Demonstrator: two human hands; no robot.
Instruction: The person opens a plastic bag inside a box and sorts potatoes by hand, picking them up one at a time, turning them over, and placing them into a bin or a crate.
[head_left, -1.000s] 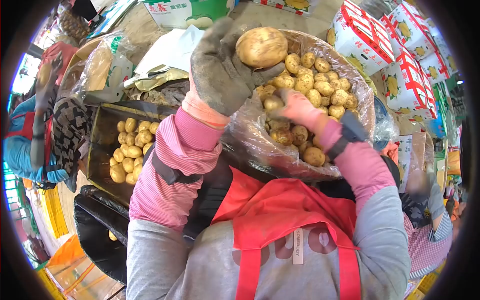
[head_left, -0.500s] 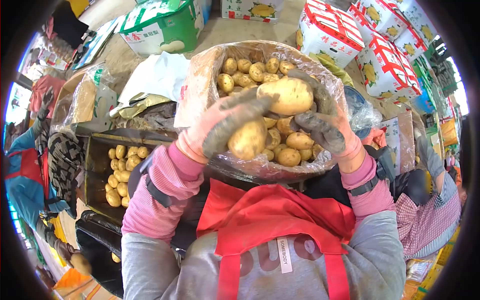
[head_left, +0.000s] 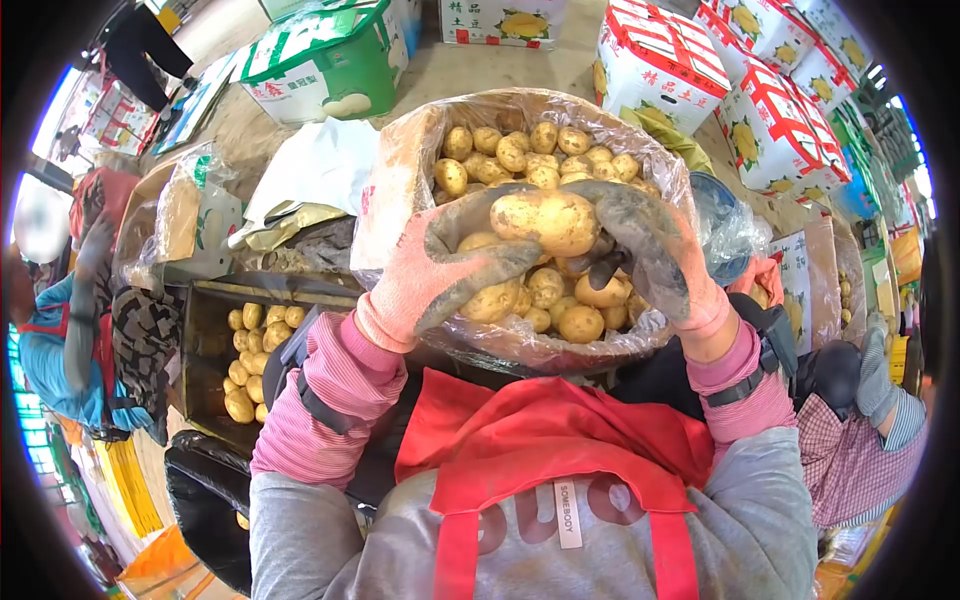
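Observation:
A large, pale potato (head_left: 545, 222) with dirt on its skin is held up over the box by both my hands. My left hand (head_left: 440, 260), in a pink glove with a dirty grey palm, has its fingers and thumb about the potato's left end. Around the right end curls my right hand (head_left: 655, 255), gloved the same way. Below them, a cardboard box (head_left: 402, 180) lined with clear plastic is filled with potatoes. One potato (head_left: 488, 302) shows just under my left thumb.
At the left, a dark crate (head_left: 205, 345) holds more potatoes. White and red cartons (head_left: 660, 65) stand at the back right, a green carton (head_left: 330, 70) at the back left. Other people sit close on both sides, one in a blue sleeve (head_left: 45, 360), one in checked clothing (head_left: 850, 450).
The large potato has moved slightly left and down, and my left hand has come onto its left end. The potato formerly in my left hand's grasp now shows lower, under the thumb.

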